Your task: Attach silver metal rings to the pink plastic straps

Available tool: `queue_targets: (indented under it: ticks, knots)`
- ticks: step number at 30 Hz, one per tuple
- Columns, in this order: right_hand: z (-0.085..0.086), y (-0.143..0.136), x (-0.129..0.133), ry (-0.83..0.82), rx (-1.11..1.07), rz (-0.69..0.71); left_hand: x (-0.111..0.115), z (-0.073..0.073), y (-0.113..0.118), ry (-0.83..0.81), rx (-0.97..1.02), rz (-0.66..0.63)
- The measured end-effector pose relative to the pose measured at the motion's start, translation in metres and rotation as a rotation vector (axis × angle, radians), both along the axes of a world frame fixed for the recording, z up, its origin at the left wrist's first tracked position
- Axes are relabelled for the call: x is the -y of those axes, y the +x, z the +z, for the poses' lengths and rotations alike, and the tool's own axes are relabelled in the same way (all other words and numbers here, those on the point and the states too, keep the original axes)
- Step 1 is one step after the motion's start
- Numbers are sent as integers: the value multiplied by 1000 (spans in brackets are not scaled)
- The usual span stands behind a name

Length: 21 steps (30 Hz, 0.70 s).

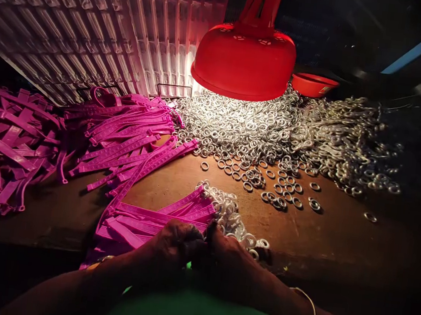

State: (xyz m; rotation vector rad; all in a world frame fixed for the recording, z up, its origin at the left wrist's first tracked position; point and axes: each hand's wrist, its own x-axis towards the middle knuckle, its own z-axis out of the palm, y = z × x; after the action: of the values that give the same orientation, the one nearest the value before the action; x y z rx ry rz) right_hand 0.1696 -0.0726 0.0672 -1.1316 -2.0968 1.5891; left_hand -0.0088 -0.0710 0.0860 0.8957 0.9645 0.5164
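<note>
My left hand [174, 246] and my right hand [232, 260] meet at the table's near edge, in shadow. Both are closed, fingertips bent together in a pinch. Whatever lies between them is too dark to make out. Just beyond the left hand is a small heap of magenta plastic straps [129, 229]. Touching those straps, past the right fingertips, sits a small pile of pale rings [227, 212]. Several rings lie beside the right hand near the edge.
A red lamp [243, 63] hangs over a big heap of metal rings [232, 122]. Linked metal pieces [342, 141] lie to its right, by a red bowl [314, 85]. Larger piles of magenta straps [12, 146] cover the left. Loose rings [286, 185] dot the wooden table [177, 184].
</note>
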Motion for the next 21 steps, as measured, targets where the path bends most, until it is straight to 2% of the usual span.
queue_targets:
  ticks: [5, 10, 14, 16, 18, 21]
  knots:
    - [15, -1, -9, 28, 125, 112, -5, -9, 1, -152, 104, 13]
    - [38, -4, -19, 206, 344, 133, -2, -21, -2, -215, 247, 100]
    - [37, 5, -22, 355, 417, 176, -13, -31, 2, -226, 200, 139]
    - [36, 11, -21, 363, 397, 151, -20, -30, 3, -145, 148, 112]
    - [36, 14, -21, 253, 270, 64, -24, -29, 1, 16, 12, 102]
    - [31, 16, -28, -122, -114, -190, -25, -34, 1, 246, -159, 131]
